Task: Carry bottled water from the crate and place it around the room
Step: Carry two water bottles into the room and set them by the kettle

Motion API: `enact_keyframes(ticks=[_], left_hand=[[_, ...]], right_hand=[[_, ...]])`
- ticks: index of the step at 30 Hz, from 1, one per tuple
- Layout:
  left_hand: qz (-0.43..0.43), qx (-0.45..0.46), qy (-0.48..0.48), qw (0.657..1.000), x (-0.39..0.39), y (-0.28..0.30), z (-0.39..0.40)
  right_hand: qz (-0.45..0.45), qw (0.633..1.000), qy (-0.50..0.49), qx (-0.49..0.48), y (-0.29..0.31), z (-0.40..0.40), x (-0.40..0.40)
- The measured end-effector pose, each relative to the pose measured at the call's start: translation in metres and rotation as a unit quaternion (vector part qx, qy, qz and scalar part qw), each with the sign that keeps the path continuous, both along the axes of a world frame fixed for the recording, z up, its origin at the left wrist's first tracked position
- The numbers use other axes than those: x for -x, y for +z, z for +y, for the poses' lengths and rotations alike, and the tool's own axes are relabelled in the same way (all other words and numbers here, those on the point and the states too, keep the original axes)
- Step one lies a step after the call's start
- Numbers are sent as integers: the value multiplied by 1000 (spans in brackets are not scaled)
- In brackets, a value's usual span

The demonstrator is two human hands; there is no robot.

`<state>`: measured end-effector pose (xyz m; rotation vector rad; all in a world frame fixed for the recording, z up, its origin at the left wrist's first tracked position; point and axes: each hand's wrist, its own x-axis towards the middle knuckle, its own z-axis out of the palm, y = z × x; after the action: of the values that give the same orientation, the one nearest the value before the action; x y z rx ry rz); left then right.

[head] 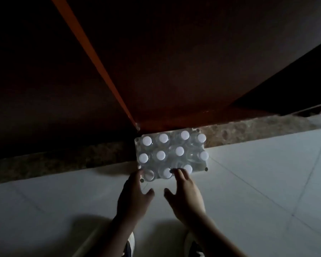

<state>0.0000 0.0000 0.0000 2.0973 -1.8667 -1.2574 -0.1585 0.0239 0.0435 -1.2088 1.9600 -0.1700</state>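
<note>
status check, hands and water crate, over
Both hands open: left hand at crate near corner, right hand fingertips on a bottle. No bottle lifted. Nothing blocking.

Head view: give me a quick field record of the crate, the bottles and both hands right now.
crate: clear crate on the pale tiled floor, against a speckled stone ledge
bottles: white-capped bottles upright in rows; ten white caps visible, near-left cap dimmer, near-right corner slot looks empty
left hand: left hand fingers reaching the crate's near-left corner, no grip visible
right hand: right hand fingers spread over the near row, no grip visible
lighting: dim, detail limited
</note>
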Motion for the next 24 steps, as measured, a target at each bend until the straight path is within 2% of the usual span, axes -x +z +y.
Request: enact_keyframes(ticks=[3,7,13,18,21,24], left_hand=[[48,53,-11,997,5,-38,-2],[37,70,0,997,6,-76,-3],[22,113,9,993,9,-101,-8],[14,118,-13,993,0,-87,-7],[21,147,-21,989,-6,-46,-9],[20,159,-37,986,-13,16,-13]], right_hand=[[-10,998,-59,30,-47,-2,-23],[-9,984,-171,44,-92,2,-32],[1,978,-196,74,-124,-13,-35],[7,981,-181,67,-108,-10,-36],[17,983,-162,85,-74,-10,-39],[19,985,-136,107,-16,-10,-37]])
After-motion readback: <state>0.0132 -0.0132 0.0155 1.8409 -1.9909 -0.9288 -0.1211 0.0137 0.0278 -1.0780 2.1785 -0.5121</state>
